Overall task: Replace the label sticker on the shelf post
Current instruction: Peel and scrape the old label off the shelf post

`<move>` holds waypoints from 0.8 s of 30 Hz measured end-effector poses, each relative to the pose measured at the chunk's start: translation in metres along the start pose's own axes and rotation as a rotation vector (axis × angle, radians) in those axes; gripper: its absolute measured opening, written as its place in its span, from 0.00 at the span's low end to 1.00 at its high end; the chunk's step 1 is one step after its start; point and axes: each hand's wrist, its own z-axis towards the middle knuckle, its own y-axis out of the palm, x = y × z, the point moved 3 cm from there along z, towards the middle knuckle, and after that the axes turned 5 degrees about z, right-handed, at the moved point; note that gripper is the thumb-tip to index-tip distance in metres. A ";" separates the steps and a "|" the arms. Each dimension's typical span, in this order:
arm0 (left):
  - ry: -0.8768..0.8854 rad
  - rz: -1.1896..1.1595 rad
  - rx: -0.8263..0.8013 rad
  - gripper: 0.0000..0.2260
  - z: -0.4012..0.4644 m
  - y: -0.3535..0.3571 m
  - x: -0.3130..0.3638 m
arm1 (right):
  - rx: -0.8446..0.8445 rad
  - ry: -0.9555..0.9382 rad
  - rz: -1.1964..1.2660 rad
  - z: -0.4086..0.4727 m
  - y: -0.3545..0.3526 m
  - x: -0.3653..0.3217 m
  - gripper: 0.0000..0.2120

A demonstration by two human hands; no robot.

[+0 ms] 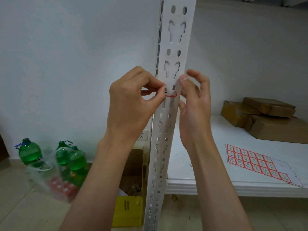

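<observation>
A plain white wall is seen behind a white metal shelving unit, with a pale tiled floor (20, 205) below. On the slotted shelf post (175, 47), about halfway up the view, one label sticker (170, 93) with a red border is held against the metal. Its left edge is pinched between thumb and forefinger of the left hand (133, 99), whose other fingers are curled in; its right edge is pressed by the thumb of the right hand (193, 100), the remaining fingers being loosely spread beside the post. Whether the sticker is fully stuck down cannot be told.

To the right, one sheet of labels (256, 164) lies flat on the white shelf board (208, 184), near its front edge, with three rows of red-bordered stickers and a blank strip at its far end. Further back on the board, three brown parcels (260, 114) are stacked against each other; the board between them and the post is bare.

On the floor to the left, four green bottles (30, 152) are counted, partly wrapped in a clear plastic bag (43, 174). Just beside the post's foot stand one open cardboard box (133, 164) and one yellow box (128, 212). One wall socket (143, 135) shows behind the left wrist.
</observation>
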 end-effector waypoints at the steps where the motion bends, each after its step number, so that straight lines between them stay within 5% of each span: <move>1: -0.015 -0.015 -0.003 0.05 0.000 -0.001 -0.001 | 0.033 -0.081 -0.068 0.001 -0.002 -0.001 0.13; 9: -0.210 -0.153 -0.081 0.02 0.002 -0.002 -0.005 | 0.089 -0.615 -0.504 -0.005 -0.003 -0.008 0.13; 24: -0.308 -0.304 -0.031 0.10 0.010 -0.015 -0.004 | -0.245 -0.460 -0.436 -0.011 0.005 -0.028 0.05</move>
